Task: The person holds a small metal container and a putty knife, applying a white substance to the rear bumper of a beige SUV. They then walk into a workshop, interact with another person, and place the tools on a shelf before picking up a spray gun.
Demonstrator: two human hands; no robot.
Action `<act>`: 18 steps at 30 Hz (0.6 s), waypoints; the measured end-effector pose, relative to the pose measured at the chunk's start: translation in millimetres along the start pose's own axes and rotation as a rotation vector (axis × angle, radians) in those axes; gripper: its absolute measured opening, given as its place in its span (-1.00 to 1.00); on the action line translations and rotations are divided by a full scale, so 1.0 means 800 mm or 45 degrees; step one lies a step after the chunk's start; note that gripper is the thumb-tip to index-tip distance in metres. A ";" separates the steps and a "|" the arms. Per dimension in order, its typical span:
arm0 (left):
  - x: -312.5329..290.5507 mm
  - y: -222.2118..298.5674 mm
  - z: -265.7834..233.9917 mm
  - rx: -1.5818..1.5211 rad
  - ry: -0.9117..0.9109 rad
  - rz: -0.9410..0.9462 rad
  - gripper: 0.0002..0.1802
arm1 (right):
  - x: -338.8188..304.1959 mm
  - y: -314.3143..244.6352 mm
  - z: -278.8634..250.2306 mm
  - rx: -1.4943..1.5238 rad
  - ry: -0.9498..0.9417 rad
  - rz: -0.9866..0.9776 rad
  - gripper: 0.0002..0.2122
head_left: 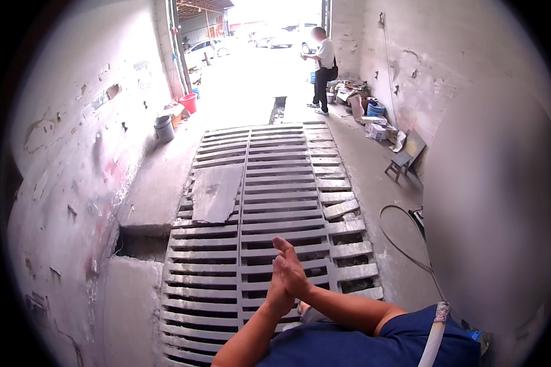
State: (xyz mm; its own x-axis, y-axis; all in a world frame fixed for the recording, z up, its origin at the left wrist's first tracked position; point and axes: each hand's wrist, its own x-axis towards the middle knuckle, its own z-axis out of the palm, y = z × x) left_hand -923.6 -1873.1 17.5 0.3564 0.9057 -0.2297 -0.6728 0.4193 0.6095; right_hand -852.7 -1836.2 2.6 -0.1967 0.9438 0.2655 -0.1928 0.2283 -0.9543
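My left hand (277,295) and my right hand (292,269) are pressed palm to palm in front of me, fingers stretched out and pointing up and away. Neither hand holds anything. Both forearms are bare; the left comes in from the lower edge, the right from my blue sleeve (410,333) at the lower right. Below the hands lies a floor grate of grey concrete slats (269,202).
A flat slab (214,192) lies on the grate. A dark hole (142,246) opens at its left edge. A grey bucket (163,128) and a red bucket (188,103) stand far left. A person (323,70) stands by the doorway; stool (401,162) and cable (398,238) at right.
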 end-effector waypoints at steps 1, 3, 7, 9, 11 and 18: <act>0.018 0.015 0.003 0.068 0.001 0.084 -0.27 | 0.031 0.011 -0.002 0.005 -0.005 -0.038 -0.46; 0.067 0.038 -0.006 0.156 0.009 0.134 -0.23 | 0.097 0.027 -0.015 -0.134 -0.044 -0.171 -0.45; 0.192 0.084 -0.047 0.215 0.033 -0.006 -0.15 | 0.255 0.100 -0.059 -0.222 0.053 -0.249 -0.41; 0.262 0.115 -0.070 0.115 0.111 -0.021 -0.16 | 0.305 0.112 -0.062 -0.221 -0.039 -0.223 -0.39; 0.326 0.155 -0.090 0.016 0.256 -0.028 -0.17 | 0.347 0.098 -0.050 -0.056 -0.154 -0.190 -0.42; 0.473 0.274 -0.064 0.097 0.076 0.190 -0.24 | 0.562 0.131 -0.081 -0.356 -0.139 -0.507 -0.44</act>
State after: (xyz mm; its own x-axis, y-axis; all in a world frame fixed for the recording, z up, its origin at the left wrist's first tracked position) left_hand -969.5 -1435.6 25.4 0.2160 0.9605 -0.1756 -0.6636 0.2763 0.6952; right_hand -898.8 -1372.4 13.1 -0.2629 0.7434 0.6151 -0.0113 0.6351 -0.7724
